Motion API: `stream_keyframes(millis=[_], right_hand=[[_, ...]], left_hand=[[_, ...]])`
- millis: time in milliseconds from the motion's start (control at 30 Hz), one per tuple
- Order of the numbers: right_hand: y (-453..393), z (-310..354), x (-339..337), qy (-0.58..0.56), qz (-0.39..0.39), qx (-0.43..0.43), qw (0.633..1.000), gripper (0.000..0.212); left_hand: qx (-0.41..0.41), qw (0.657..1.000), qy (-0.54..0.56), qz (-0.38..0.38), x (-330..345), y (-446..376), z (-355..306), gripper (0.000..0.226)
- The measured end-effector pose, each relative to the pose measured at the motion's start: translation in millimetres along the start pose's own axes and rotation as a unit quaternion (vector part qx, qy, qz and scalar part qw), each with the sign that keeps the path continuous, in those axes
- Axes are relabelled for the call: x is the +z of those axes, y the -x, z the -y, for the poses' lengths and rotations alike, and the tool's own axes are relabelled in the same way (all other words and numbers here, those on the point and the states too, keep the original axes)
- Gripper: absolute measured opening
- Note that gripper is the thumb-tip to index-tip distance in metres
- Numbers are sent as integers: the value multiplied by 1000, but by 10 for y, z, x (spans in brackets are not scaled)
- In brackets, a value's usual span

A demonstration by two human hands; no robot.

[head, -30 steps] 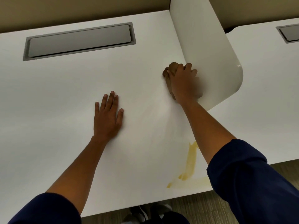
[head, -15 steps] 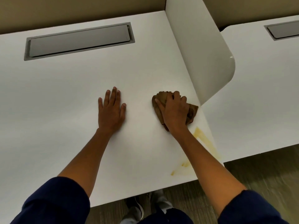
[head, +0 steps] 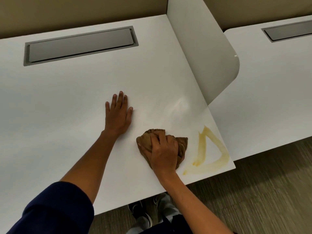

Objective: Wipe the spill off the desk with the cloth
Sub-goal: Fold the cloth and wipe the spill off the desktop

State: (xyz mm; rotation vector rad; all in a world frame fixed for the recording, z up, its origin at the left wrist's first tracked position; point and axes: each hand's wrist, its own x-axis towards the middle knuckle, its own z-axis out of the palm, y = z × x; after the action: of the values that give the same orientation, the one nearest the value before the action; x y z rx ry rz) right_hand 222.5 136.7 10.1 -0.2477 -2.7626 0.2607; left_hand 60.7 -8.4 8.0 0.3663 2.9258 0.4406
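A crumpled brown cloth [head: 181, 146] lies on the white desk [head: 67, 107] near its front right corner. My right hand [head: 163, 149] grips the cloth from above, fingers curled into it, and presses it on the desk. A yellow spill [head: 211, 149] forms a smeared triangle just right of the cloth, reaching the desk's front right edge. My left hand [head: 118, 114] rests flat on the desk with straight fingers, a little left of and beyond the cloth.
A white divider panel [head: 202, 48] with a rounded corner stands along the desk's right side. A grey cable hatch [head: 81, 45] is set in the desk at the back. A second white desk [head: 270, 98] lies to the right. Striped floor and my shoes show below the front edge.
My right hand has drawn the cloth from beside the divider toward the front edge, leaving a faint wiped streak. The left hand has stayed flat in place.
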Motion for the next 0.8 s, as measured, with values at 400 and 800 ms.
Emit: stream_keyframes(millis=[400, 800], right_hand=[[-891, -235, 286, 10, -72, 29, 997, 47], [-1860, -421, 531, 21, 30, 124, 992, 54]], left_hand=[[33, 998, -44, -16, 67, 50, 110, 67], [52, 997, -51, -24, 55, 138, 326, 63]])
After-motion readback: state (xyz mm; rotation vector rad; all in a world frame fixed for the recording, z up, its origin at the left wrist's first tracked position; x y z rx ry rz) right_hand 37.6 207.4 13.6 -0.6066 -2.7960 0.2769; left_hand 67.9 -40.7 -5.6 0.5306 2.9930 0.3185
